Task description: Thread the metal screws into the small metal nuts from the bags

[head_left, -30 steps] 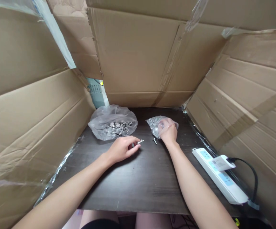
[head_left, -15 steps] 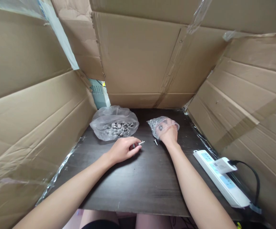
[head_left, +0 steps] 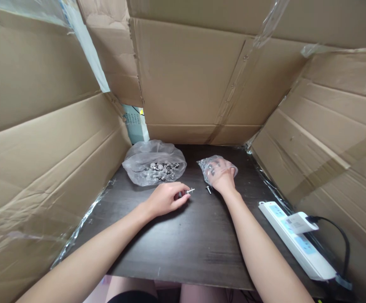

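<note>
My left hand (head_left: 169, 198) pinches a small silver screw (head_left: 190, 191) with thumb and fingertips, a little above the table (head_left: 176, 244). Inside a small clear plastic bag (head_left: 208, 166) is my right hand (head_left: 225, 176). Its fingers show only dimly through the film among dark metal pieces, so what they grip, if anything, is unclear. A loose screw (head_left: 208, 190) lies on the table just in front of that bag. Behind my left hand stands a larger open plastic bag (head_left: 138, 166) with a heap of silver metal fasteners (head_left: 164, 167) in it.
A white power strip (head_left: 296, 242) with a plugged-in white adapter (head_left: 300, 223) and black cable (head_left: 343, 235) lies along the right edge. Cardboard walls (head_left: 195, 80) enclose the table at the left, back and right.
The whole view has shifted slightly, moving the scene a little to the right. My left hand keeps hold of the screw, and my right hand stays in the small bag.
</note>
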`<state>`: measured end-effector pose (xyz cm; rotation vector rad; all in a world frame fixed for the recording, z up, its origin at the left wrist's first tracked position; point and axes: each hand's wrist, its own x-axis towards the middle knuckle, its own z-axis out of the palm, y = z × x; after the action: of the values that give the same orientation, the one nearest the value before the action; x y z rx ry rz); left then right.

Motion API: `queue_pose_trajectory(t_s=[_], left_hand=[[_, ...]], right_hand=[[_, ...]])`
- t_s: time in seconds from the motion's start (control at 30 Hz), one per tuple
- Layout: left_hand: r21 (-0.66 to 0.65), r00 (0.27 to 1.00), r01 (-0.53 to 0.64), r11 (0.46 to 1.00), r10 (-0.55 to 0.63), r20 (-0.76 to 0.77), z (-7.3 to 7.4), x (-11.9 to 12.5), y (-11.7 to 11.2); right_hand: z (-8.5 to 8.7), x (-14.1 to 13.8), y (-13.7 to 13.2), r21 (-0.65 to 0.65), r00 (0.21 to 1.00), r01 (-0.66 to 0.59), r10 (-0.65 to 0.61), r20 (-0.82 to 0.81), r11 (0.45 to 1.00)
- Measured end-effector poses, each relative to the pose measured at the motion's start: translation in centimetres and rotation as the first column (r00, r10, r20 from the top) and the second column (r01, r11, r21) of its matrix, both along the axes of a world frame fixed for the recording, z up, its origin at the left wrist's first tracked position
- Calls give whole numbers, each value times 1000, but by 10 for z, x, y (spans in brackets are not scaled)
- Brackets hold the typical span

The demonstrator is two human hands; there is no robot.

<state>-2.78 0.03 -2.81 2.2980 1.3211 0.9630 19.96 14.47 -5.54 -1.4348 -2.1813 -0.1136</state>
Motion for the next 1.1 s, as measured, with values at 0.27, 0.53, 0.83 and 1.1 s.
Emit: queue_pose_trajectory(t_s=[0.27, 0.53, 0.83, 1.1], left_hand=[[-14, 1000, 0, 1000, 0, -3, 1, -1, 0], [-13, 1000, 4, 1000, -4, 2, 0, -1, 0], [-7, 1000, 2, 1000, -2, -2, 1, -1, 0], [14, 1000, 7, 1000, -7, 3, 1, -1, 2]], right_hand=[[10, -1, -3, -70, 995, 91, -89, 40, 993], [10, 4, 0, -73, 997, 67, -65, 31, 995], [0, 5, 5, -54, 995, 30, -35, -89, 998], [25, 5, -4, -57, 996, -59, 55, -73, 997]])
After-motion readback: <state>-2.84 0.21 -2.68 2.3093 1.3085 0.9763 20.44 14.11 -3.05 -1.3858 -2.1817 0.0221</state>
